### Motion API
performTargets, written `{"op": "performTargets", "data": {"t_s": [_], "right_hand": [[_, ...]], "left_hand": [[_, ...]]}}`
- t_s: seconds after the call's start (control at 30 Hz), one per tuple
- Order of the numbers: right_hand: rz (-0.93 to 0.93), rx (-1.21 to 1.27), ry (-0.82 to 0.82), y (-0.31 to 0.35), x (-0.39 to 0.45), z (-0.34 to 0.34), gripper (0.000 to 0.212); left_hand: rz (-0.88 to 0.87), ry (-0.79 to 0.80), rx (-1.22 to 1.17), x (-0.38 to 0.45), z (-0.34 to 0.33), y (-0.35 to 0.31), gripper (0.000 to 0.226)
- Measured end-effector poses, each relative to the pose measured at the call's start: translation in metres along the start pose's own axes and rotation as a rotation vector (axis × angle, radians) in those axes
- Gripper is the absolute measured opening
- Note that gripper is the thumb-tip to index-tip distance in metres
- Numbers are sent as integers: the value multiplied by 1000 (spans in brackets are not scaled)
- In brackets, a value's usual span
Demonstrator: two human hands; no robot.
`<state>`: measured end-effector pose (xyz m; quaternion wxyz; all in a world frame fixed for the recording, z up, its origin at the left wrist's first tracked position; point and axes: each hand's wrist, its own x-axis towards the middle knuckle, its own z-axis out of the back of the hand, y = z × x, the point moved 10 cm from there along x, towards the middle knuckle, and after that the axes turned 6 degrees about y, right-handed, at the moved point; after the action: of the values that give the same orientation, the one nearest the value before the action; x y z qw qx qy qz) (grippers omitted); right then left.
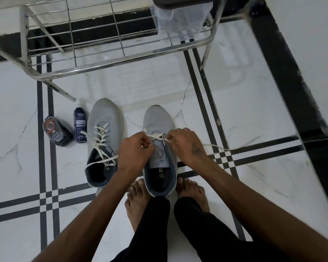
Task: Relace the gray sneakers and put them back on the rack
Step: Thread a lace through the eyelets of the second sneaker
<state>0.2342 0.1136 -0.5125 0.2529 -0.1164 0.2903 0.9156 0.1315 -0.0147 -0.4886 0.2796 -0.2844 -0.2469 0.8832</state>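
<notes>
At frame centre, left hand [135, 150] and right hand [186, 143] each pinch the white lace [155, 136] of the right-hand gray sneaker [158, 120].

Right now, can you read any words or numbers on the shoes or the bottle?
Dark blue bottle: white print, too blurred to read.
Right sneaker: small tongue mark and insole print, not readable.
Left sneaker: insole mark, unreadable.
Dark pouch: a red ring logo, its words too small.
Nothing can be quoted.

Dark spray can [80, 128] upright on marble floor [159, 87], pouch [57, 132] just left. Clear plastic box [180, 17] up top.
</notes>
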Motion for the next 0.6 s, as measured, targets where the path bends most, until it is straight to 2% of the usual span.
{"op": "performTargets", "data": {"t_s": [0.1,0.2,0.3,0.4,0.5,0.6], "right_hand": [[-129,-246,74,-40,-11,1,20],[-328,-131,98,-97,-48,7,17],[-216,133,-25,-85,-51,11,14],[-31,268,-50,-33,-20,8,25],[10,129,12,2,4,-2,17],[-34,-72,27,-9,2,1,19]], "left_hand": [[-5,-15,-19,0,3,2,5],[-14,-17,-15,0,2,-1,4],[-20,-30,0,0,0,-3,5],[-16,-16,0,0,-2,-4,5],[-24,-10,7,1,0,-3,5],[-31,-25,2,1,3,0,6]]}}
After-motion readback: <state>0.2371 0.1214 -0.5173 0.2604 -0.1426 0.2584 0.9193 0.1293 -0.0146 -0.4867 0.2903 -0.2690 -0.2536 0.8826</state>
